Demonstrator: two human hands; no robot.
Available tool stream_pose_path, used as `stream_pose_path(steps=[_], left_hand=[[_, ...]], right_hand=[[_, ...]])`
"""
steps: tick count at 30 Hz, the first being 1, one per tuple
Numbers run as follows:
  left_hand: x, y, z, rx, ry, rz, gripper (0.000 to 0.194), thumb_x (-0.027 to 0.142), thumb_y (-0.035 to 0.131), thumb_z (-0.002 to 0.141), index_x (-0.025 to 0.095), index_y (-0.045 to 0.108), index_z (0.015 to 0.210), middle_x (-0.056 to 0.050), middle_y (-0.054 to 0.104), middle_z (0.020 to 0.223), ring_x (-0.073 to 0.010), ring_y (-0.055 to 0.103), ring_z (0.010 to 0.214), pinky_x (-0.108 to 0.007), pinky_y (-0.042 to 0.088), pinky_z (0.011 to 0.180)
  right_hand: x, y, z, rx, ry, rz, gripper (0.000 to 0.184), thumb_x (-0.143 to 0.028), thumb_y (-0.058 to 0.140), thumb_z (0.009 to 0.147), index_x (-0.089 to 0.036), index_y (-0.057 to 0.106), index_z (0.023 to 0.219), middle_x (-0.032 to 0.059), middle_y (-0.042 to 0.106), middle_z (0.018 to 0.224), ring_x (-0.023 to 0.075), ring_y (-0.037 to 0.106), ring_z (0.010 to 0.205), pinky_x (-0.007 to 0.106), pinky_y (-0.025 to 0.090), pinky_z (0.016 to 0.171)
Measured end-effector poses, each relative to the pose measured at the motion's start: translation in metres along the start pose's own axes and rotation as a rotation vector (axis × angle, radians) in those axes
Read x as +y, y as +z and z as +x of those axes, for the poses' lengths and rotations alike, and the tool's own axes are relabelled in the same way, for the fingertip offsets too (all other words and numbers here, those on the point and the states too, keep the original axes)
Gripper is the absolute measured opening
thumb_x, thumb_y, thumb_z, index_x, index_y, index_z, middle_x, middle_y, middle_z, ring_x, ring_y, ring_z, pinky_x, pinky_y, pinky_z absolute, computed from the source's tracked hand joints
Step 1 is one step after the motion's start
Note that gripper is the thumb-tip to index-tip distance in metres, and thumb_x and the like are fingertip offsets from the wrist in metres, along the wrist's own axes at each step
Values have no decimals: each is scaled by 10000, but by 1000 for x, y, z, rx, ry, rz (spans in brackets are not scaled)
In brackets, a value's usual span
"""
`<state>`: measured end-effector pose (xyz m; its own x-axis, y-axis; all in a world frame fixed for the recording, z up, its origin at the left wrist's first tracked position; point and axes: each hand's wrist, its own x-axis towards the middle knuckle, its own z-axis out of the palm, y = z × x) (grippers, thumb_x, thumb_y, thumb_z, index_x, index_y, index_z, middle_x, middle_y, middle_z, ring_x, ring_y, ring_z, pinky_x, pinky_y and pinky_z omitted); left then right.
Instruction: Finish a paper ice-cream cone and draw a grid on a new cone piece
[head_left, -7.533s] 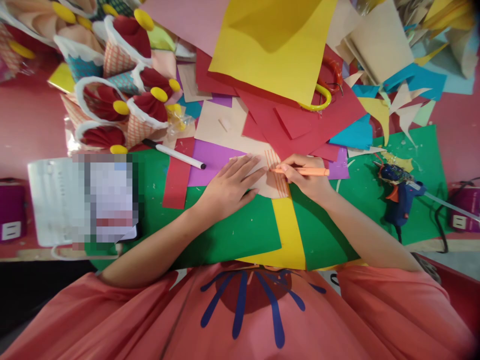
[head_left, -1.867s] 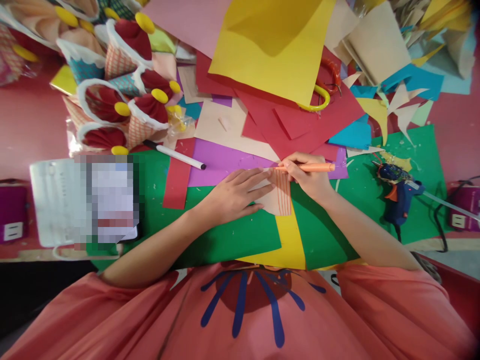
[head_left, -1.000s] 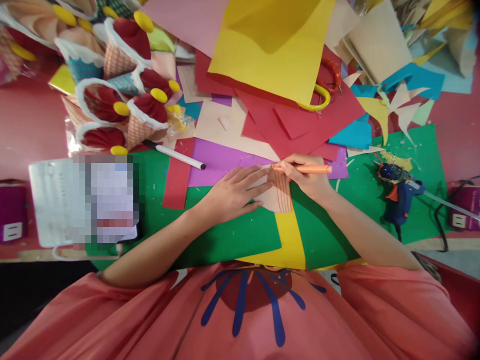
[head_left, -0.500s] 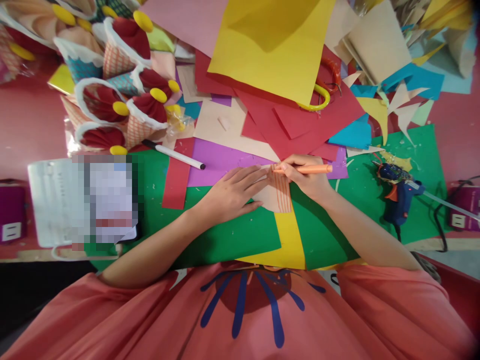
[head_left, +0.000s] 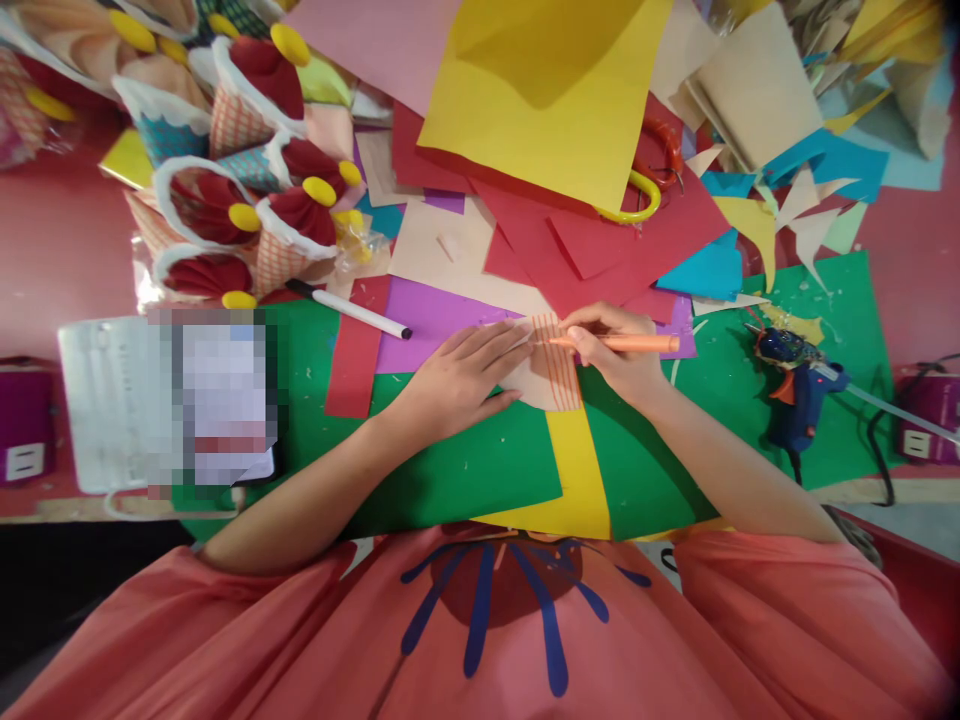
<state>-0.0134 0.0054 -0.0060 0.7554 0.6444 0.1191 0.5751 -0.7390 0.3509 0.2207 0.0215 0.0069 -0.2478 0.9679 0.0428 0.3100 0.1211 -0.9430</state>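
Note:
My left hand (head_left: 469, 375) lies flat with its fingers stretched out over a pale paper piece (head_left: 534, 385), pressing on its left part. Orange lines run across the right part of that paper. Between the thumb and fingers of my right hand (head_left: 615, 352) is an orange marker (head_left: 645, 343), its tip touching the paper close to my left fingertips. Part of the paper is hidden under my left hand. Beneath it show a purple sheet (head_left: 420, 310), a green sheet (head_left: 450, 470) and a yellow strip (head_left: 581, 470).
Several decorated paper cones (head_left: 292, 230) are heaped at the back left. A white marker (head_left: 360, 313) and a phone (head_left: 225, 400) lie left. A blue glue gun (head_left: 802, 390) stands at the right. Scissors (head_left: 641, 195) sit partly under a yellow sheet (head_left: 540, 100).
The marker and my right hand have shifted slightly right and down, then the tip rests farther left on the paper. The lined paper has turned or slid a little upward under my left hand.

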Motion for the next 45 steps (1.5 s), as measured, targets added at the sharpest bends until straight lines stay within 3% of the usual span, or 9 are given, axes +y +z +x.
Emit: stream_pose_path(steps=[13, 18, 26, 30, 35, 45], left_hand=[[1, -1, 1, -12, -17, -24, 526, 399, 440, 996, 116, 451, 1439, -174, 507, 1468, -282, 452, 1400, -462, 412, 1130], [1, 0, 1, 32, 13, 15, 509, 381, 458, 991, 91, 478, 1409, -178, 538, 1439, -282, 479, 1379, -440, 436, 1110], [2, -2, 1, -37, -41, -32, 518, 380, 450, 990, 118, 456, 1438, -172, 502, 1472, -285, 439, 1410, -471, 403, 1140], [2, -2, 1, -21, -27, -12, 503, 384, 450, 991, 112, 486, 1413, -169, 519, 1458, -284, 456, 1398, -463, 420, 1126], [1, -1, 0, 15, -16, 23, 503, 382, 447, 995, 99, 489, 1409, -161, 521, 1459, -282, 477, 1381, -446, 433, 1115], [2, 2, 0, 37, -65, 39, 492, 379, 438, 1000, 107, 494, 1406, -157, 519, 1462, -299, 486, 1371, -473, 446, 1100]], right_hand=[[5, 1, 3, -90, -60, -87, 195, -327, 625, 887, -179, 715, 798, 14, 749, 772, 105, 633, 635, 225, 445, 595], [6, 1, 4, -113, -55, -56, 244, -340, 633, 874, -157, 712, 733, 12, 727, 679, 92, 605, 571, 208, 401, 524], [5, 1, 4, -104, -30, -61, 245, -352, 628, 867, -158, 706, 739, 10, 722, 684, 89, 578, 560, 215, 394, 528], [4, 1, 3, -129, -18, -44, 287, -369, 620, 865, -158, 686, 682, 6, 690, 622, 91, 561, 533, 219, 379, 498], [2, 0, 2, -45, -31, -11, 224, -333, 622, 868, -164, 691, 738, 7, 712, 684, 92, 583, 566, 222, 417, 540], [6, 2, 4, -106, -70, -70, 190, -299, 634, 876, -161, 721, 780, 6, 738, 718, 84, 615, 587, 207, 421, 551]])
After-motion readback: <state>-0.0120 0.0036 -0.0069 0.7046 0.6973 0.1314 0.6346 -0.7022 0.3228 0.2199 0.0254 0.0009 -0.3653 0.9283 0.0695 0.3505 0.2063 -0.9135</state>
